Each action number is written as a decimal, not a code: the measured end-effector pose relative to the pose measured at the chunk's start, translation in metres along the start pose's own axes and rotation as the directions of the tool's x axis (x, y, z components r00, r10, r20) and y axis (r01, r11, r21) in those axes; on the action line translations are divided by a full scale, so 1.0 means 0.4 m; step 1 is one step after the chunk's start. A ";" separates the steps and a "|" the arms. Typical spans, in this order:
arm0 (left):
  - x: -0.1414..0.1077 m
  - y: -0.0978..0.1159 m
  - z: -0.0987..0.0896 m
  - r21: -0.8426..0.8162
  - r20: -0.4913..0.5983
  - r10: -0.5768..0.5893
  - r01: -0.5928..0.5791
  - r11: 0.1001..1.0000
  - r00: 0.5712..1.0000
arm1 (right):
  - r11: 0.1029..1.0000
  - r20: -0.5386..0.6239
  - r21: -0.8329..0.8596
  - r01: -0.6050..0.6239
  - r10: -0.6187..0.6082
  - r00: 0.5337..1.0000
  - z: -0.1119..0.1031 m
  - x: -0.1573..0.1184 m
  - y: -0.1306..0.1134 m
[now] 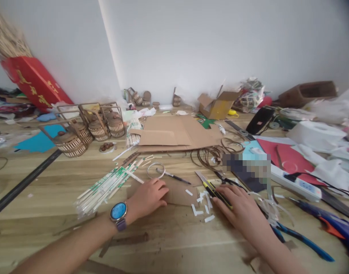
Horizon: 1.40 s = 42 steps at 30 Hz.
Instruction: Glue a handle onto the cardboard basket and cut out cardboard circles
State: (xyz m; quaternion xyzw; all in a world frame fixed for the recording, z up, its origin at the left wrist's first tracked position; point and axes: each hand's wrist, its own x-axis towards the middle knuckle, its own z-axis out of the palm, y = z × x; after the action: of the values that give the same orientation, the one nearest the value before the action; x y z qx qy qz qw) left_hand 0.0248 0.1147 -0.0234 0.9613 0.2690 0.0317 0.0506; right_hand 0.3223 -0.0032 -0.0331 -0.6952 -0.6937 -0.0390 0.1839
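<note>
My left hand (148, 196), with a watch (119, 211) on the wrist, rests on a flat brown cardboard piece (181, 193). Its fingers are bent, the thumb stands apart, and nothing shows in its grasp. Just beyond its fingertips lie a pale ring (156, 171) and a black pen (177, 177). My right hand (237, 203) has its fingers over the yellow-and-black handle of a utility knife (210, 186), whose blade points away to the left. Small white paper strips (203, 203) lie scattered between the hands. Black-handled scissors (230, 180) are partly hidden behind the right hand.
Wrapped chopsticks (106, 186) lie left. Small handled baskets (72, 142) stand behind them. Cardboard sheets (174, 131) and coiled brown strips (208, 158) lie ahead. On the right are a power strip (297, 183), blue-handled pliers (302, 239) and a blue glue gun (325, 220).
</note>
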 end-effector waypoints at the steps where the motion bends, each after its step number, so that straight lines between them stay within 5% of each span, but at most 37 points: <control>1: 0.003 0.002 0.004 0.003 0.002 -0.010 0.010 1.000 1.000 | 1.000 0.038 -0.019 0.021 -0.020 0.999 -0.010 0.025 -0.003; 8: 0.021 0.010 0.012 0.006 0.032 -0.035 0.035 0.999 0.999 | 0.980 0.188 -0.119 0.157 -0.134 0.973 -0.031 0.258 -0.049; 15: 0.032 0.005 -0.006 -0.015 0.067 -0.033 0.034 0.999 0.997 | 0.972 0.179 -0.127 0.200 -0.176 0.968 0.052 0.523 -0.088; 19: 0.035 0.005 -0.002 -0.009 0.063 -0.033 0.034 0.999 0.997 | 0.951 0.244 -0.131 0.280 -0.243 0.939 0.102 0.613 -0.095; 25: 0.040 0.010 0.036 0.033 -0.005 -0.033 0.033 0.999 0.999 | 0.887 0.360 -0.179 0.425 -0.343 0.868 0.131 0.634 -0.099; 30: 0.057 0.023 0.062 0.079 -0.043 -0.028 0.031 0.996 0.999 | 0.841 0.360 -0.260 0.475 -0.372 0.856 0.130 0.608 -0.102; 36: 0.089 0.016 0.067 0.119 -0.069 -0.072 0.080 0.990 0.995 | 0.849 0.268 -0.329 0.414 -0.337 0.903 0.093 0.615 -0.102; 42: 0.147 -0.030 0.082 0.129 -0.128 -0.153 0.170 0.977 0.980 | 0.940 0.078 -0.272 0.206 -0.191 0.978 -0.007 0.631 -0.119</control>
State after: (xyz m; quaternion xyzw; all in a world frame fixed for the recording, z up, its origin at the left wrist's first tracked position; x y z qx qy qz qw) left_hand 0.0718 0.1530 -0.0555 0.9338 0.3504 0.0650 -0.0301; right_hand 0.2849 0.2344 0.0573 -0.6415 -0.7523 -0.1370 0.0617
